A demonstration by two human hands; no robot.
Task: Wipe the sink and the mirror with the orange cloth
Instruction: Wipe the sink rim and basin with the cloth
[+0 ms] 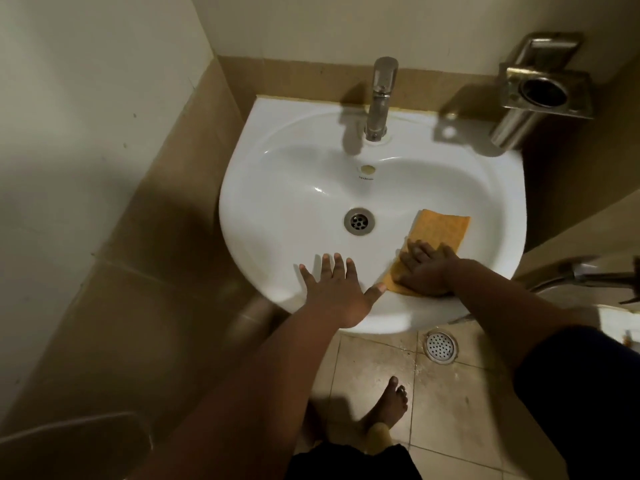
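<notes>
A white wall-mounted sink fills the middle of the head view, with a metal drain at the bottom of its bowl. The orange cloth lies flat on the bowl's near right slope, right of the drain. My right hand presses palm-down on the cloth's near end at the front rim. My left hand rests flat on the front rim to the left of the cloth, fingers spread, holding nothing. No mirror is in view.
A chrome tap stands at the back of the sink. A metal holder is fixed to the wall at the right. A floor drain and my bare foot show on the tiled floor below. Walls close in left and right.
</notes>
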